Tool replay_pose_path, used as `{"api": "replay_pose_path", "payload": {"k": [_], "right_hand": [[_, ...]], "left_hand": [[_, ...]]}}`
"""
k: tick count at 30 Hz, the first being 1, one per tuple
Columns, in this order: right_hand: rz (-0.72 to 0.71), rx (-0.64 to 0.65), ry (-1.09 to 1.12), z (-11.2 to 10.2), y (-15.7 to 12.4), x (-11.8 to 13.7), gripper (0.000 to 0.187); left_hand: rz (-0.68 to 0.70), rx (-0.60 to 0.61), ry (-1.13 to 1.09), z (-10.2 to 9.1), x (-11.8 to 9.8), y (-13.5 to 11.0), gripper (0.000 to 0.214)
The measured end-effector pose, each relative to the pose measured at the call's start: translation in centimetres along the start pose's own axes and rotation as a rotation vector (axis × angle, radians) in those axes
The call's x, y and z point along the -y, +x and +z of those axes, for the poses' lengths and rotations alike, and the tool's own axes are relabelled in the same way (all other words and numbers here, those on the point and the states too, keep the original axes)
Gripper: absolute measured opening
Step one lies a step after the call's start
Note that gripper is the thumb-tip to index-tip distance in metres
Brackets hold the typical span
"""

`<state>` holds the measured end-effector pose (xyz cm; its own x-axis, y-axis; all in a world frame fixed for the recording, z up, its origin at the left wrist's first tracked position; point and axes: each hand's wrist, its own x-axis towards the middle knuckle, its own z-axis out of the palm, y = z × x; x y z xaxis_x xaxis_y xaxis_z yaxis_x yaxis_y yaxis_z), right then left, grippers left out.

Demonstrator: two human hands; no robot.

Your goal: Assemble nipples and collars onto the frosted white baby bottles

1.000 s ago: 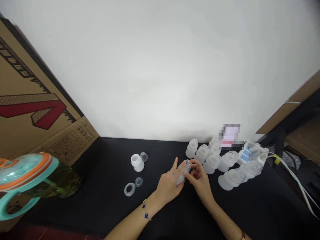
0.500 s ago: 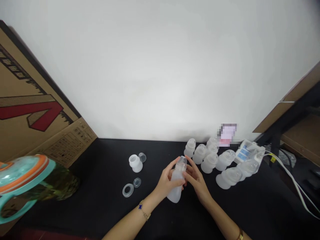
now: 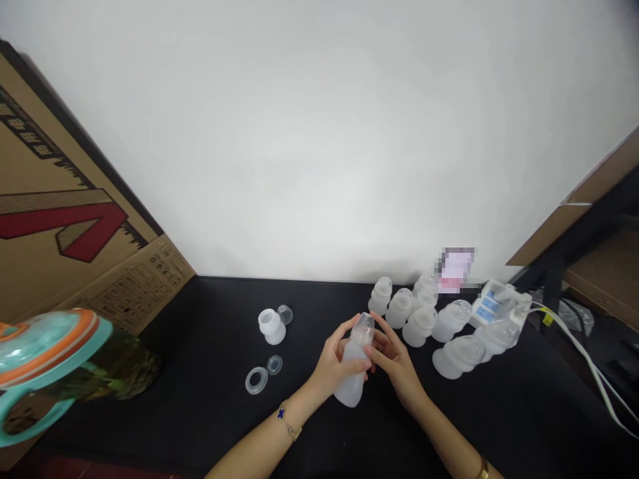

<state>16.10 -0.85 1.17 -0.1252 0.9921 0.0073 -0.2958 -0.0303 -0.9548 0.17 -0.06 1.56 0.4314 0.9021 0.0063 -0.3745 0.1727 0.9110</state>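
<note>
There are about nine frosted plastic baby bottles [image 3: 419, 326], one white collar [image 3: 271, 327], one clear cap [image 3: 285, 314], one translucent ring [image 3: 256, 380] and one clear disc [image 3: 274, 364].

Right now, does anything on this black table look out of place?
Yes: a white collar, a clear cap and a ring lie loose left of the left hand, apart from the frosted bottles clustered on the right. They look like separated parts.

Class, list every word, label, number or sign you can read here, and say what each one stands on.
"7" (apparently): large red sign on the cardboard box, possibly only a graphic.
Printed panel on the box: too small to read.
Pixelated card: blurred, unreadable.
Blue labels on the white plastic unit: too small to read.
Yellow tag: no readable text.
</note>
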Motion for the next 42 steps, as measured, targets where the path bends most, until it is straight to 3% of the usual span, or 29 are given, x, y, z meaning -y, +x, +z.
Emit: {"api": "replay_pose_path", "payload": {"k": [30,37,39,42], "right_hand": [[-0.033,-0.041,-0.116,-0.73,0.07,-0.14,0.070],[-0.043,0.044,-0.116,-0.48,0.00,-0.34,0.065],[-0.049,0.120,-0.135,-0.40,-0.07,-0.32,0.071],[-0.081,0.232,-0.236,-0.24,-0.33,-0.33,0.107]], "left_hand": [[-0.059,-0.037,-0.055,0.08,0.34,-0.24,0.087],[-0.065,-0.062,-0.089,0.14,0.38,-0.15,0.087],[-0.048,-0.102,-0.080,0.12,0.32,-0.13,0.087],[-0.016,-0.154,-0.064,0.08,0.31,-0.16,0.085]]}}
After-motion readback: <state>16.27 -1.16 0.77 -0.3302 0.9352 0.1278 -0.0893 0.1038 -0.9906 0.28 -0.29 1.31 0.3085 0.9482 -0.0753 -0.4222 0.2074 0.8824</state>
